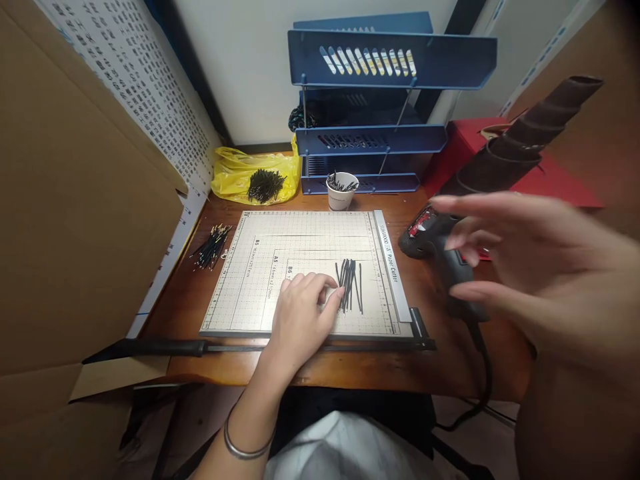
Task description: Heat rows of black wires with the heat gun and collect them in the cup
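Observation:
My left hand [303, 303] rests on the paper cutter [260, 287], its fingers curled and the thumb drawn in close to the index finger. Whatever lies between those fingertips is hidden. Right at the thumb tip, several thin black wire-like pieces [351, 283] with pale lower ends lie roughly side by side on the cutter's grid. My right hand [540, 260] is raised at the right, blurred, with thumb and fingers spread and nothing between them. Behind it a dark heat gun [450, 260] stands with its nozzle pointing up and to the right.
Left of the cutter lies a loose bundle of black wires [213, 248]. A yellow plastic bag [233, 177] with short black pieces, a white paper cup [340, 199] of similar pieces and a blue rack [390, 63] stand behind. The cutter's long handle [165, 347] runs along the front; cardboard [85, 200] walls the left.

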### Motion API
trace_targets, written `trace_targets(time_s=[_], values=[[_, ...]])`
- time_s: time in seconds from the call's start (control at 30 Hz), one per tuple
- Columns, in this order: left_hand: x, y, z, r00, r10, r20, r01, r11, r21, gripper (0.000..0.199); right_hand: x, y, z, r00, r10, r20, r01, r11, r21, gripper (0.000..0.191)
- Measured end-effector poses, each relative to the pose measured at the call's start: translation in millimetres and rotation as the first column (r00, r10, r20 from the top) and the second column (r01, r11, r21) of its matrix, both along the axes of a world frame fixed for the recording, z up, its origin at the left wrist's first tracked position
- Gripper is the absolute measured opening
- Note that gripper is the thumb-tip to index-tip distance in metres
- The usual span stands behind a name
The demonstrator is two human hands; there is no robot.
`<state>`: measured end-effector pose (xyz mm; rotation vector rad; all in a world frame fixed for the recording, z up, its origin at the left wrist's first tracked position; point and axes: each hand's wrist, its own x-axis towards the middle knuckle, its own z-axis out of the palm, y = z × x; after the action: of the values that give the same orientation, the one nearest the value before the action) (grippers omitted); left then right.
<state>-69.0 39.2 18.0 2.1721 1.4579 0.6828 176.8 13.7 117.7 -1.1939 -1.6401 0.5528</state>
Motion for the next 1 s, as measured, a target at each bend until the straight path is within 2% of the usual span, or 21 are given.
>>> trace_targets(time_s=[0.03, 0.1, 0.2, 0.3, 0.47, 0.57, 0.63, 0.73, 0.83, 1.0], values=[[0.0, -0.2, 0.2, 1.000, 0.001, 0.001, -0.001, 1.000, 0.000, 0.011, 0.9, 4.1, -12.1, 1.000, 0.005, 0.002, -0.005, 1.000, -0.026, 0.056], [0.2, -0.4, 0.7, 1.000, 0.001, 0.002, -0.001, 1.000, -0.004, 0.011, 4.6, 10.9, -39.3, 0.999, -0.024, 0.032, 0.029, 0.985, -0.168, 0.053], [0.7, -0.3, 1.4, 1.000, 0.004, -0.001, -0.004, 1.000, -0.010, 0.012, 11.1, 16.5, -75.2, 0.987, -0.064, 0.145, 0.114, 0.922, -0.370, 0.057], [1.1, 0.2, 1.4, 1.000, 0.005, -0.010, -0.005, 1.000, -0.011, 0.012, 15.1, 19.1, -93.4, 0.977, -0.080, 0.199, 0.163, 0.878, -0.449, 0.057], [2.6, 0.2, 2.0, 0.999, 0.013, -0.031, -0.013, 1.000, -0.007, 0.011, 7.8, 15.5, -92.1, 0.969, -0.109, 0.220, 0.199, 0.873, -0.445, 0.055], [6.8, 1.5, 4.1, 0.997, 0.044, -0.061, -0.045, 0.999, -0.020, 0.010, -11.1, 7.8, -87.7, 0.944, -0.174, 0.279, 0.266, 0.904, -0.336, 0.039], [11.4, 4.2, 5.6, 0.993, 0.071, -0.092, -0.075, 0.996, -0.038, 0.014, -28.3, 3.1, -86.0, 0.902, -0.165, 0.398, 0.293, 0.913, -0.284, 0.024], [18.5, 9.6, 6.3, 0.987, 0.101, -0.122, -0.109, 0.992, -0.062, 0.015, -53.0, 0.5, -83.8, 0.793, -0.139, 0.594, 0.395, 0.859, -0.326, 0.019], [21.8, 12.2, 4.7, 0.987, 0.111, -0.117, -0.119, 0.991, -0.061, 0.014, -69.2, 2.4, -80.1, 0.710, -0.136, 0.691, 0.499, 0.789, -0.357, 0.018], [19.8, 9.1, 2.6, 0.989, 0.104, -0.105, -0.109, 0.993, -0.041, 0.013, -79.4, 6.3, -72.5, 0.678, -0.100, 0.728, 0.523, 0.762, -0.382, 0.020]])
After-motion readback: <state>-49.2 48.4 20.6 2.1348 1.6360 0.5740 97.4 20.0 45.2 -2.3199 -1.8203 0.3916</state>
